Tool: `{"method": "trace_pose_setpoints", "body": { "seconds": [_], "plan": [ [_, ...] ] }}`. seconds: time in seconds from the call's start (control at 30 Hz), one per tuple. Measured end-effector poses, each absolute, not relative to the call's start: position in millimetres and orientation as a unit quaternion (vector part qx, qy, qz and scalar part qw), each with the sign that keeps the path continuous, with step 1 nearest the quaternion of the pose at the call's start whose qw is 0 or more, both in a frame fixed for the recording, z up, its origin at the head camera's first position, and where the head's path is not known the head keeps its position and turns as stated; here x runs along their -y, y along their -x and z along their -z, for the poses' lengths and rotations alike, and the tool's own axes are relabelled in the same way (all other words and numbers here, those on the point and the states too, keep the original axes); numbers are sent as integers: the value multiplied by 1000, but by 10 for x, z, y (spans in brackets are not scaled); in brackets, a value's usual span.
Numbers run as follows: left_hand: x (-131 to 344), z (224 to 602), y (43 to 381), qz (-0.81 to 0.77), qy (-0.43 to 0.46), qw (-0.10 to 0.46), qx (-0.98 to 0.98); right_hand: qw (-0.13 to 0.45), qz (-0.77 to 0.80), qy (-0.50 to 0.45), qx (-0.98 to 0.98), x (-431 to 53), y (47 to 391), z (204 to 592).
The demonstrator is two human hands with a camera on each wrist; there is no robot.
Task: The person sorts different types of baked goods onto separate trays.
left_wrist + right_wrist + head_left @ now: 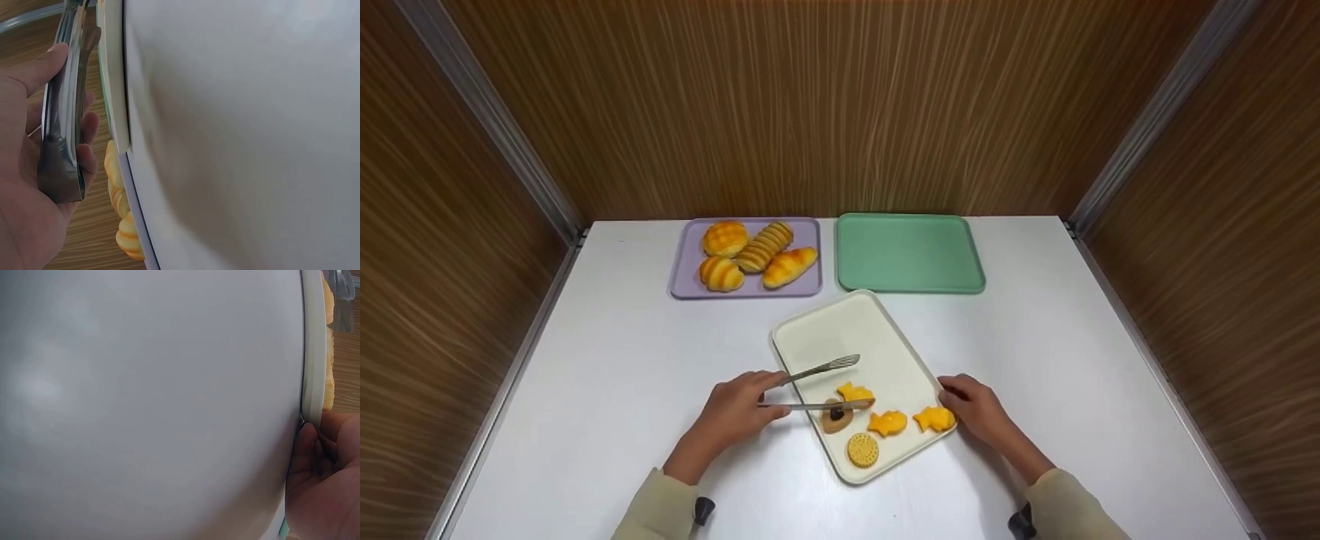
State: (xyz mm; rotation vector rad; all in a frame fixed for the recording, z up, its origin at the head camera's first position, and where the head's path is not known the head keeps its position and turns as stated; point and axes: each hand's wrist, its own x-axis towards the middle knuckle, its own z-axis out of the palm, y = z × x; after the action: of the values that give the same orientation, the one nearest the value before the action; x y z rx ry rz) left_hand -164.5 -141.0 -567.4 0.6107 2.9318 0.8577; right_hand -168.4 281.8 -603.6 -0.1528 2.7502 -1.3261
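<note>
My left hand [742, 409] grips metal tongs [821, 370], their two arms spread apart over the cream tray [840, 330]. The lower arm of the tongs passes over a heart-shaped cookie [835, 424] with a dark centre and reaches an orange fish-shaped cracker [851, 391]. Two more fish-shaped crackers [888, 423] lie to the right, and a round yellow biscuit [863, 450] sits near the tray's front corner. With fingers at its right-hand edge, my right hand [979, 411] holds the tray, which stands at an angle; the right wrist view shows fingertips tucked at the rim [315, 354].
Behind the cream tray, a purple tray [682, 277] with several breads [765, 247] stands at the left. A bare green tray [911, 253] is beside it. Wood-grain panels [825, 105] rise around the back and sides of the white table [607, 330].
</note>
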Motion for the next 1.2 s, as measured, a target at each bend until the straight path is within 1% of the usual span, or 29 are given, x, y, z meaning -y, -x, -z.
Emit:
{"method": "trace_pose_setpoints", "body": {
  "seconds": [0.23,0.57,0.83,1.2],
  "plan": [
    [1356,5673,1711,-275,-186,4,-943,32,430,79,-899,-2830,1690,6065],
    [1410,5672,1744,-277,-158,-27,-947,46,429,46,-901,-2803,1694,6038],
    [1483,5699,1743,-286,-159,-13,-945,41,428,45,-902,-2824,1691,6028],
    [1489,5792,1753,-306,-163,4,-938,49,428,45,-901,-2824,1693,6043]
  ]
}}
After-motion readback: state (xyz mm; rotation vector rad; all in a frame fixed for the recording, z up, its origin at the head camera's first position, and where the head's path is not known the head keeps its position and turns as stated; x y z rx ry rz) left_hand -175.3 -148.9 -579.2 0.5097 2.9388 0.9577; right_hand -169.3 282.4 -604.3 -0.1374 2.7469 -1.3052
